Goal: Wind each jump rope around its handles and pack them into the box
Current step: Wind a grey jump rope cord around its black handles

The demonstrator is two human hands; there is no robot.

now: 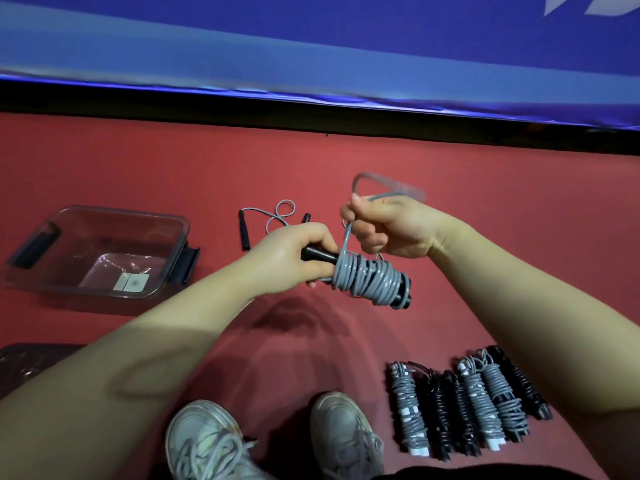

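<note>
Head view: a person looks down at a red floor [166,168], with two grey sneakers [207,441] at the bottom edge.
Left hand [294,258]: curled round the bare end of the black handles [318,255], holding them level in the air.
Right hand [391,226]: pinches the free grey cord [348,233] just above the coils; a blurred loop rises over the fist.
Jump rope [367,278]: grey, coiled many times around the handles, between the two hands.
Box [121,211]: clear plastic, open, on the floor at left, well apart from the hands.
Loose rope [277,216]: unwound, on the floor beyond the left hand.
Wound ropes [467,407]: grey and black bundles in a row, lower right.
</note>
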